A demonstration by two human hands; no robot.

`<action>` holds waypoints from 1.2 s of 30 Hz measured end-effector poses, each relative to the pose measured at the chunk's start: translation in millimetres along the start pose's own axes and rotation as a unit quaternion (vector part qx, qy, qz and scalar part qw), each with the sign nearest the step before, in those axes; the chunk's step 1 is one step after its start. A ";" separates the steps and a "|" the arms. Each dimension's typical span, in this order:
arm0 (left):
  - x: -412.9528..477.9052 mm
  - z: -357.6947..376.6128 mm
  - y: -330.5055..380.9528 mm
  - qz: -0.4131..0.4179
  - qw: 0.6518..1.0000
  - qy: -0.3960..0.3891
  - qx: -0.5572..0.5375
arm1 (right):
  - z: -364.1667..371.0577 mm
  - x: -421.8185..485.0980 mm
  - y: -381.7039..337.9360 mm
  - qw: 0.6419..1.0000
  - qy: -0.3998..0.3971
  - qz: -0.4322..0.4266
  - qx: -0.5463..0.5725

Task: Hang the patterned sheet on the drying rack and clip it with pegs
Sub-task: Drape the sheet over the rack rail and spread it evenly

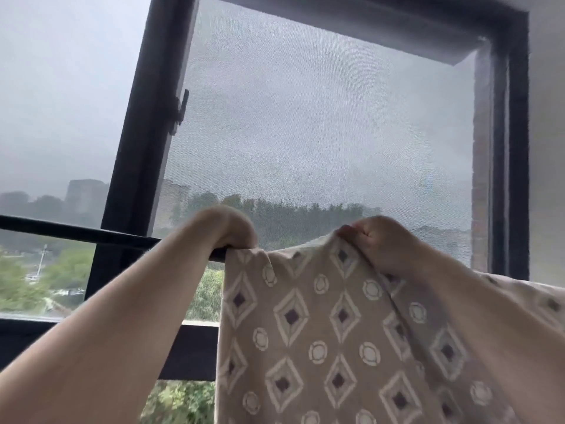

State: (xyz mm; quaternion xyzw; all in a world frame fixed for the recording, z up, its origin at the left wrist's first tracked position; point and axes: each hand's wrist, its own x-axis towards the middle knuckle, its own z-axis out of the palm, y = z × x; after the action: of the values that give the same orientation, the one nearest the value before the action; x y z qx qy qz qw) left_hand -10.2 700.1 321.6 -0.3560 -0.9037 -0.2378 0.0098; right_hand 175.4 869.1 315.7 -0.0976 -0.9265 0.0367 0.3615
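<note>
A beige patterned sheet (321, 332) with white diamonds and circles hangs down from a dark horizontal rack bar (76, 231). My left hand (229, 228) curls over the bar at the sheet's left top edge; its fingers are hidden behind the bar and the cloth. My right hand (382, 243) pinches the sheet's top edge further right and lifts it slightly. The bar is hidden behind the sheet to the right of my left hand. No pegs are in view.
A dark-framed window (146, 148) with a mesh screen (321, 133) stands right behind the bar. A white wall (547, 148) is at the right. A dark lower rail (189, 347) runs below, with trees and buildings outside.
</note>
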 end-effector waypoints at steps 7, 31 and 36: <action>-9.5 -5.2 7.1 0.013 0.990 -0.062 -0.127 | 9.5 83.5 34.2 0.991 -0.040 0.077 -0.099; -26.6 -1.1 -12.7 0.151 0.975 0.154 -0.059 | 6.0 -17.3 -15.9 0.983 -0.177 -0.026 0.031; -75.6 38.0 -32.0 0.121 0.822 0.525 -0.187 | 9.7 -10.9 -19.1 0.982 -0.190 -0.011 0.022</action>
State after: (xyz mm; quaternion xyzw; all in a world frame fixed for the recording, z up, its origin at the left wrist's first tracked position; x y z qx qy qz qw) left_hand 31.2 648.1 260.3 -0.2786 -0.6499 -0.5499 0.4445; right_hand 173.7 848.2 303.9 -0.0706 -0.9783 0.0707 0.1815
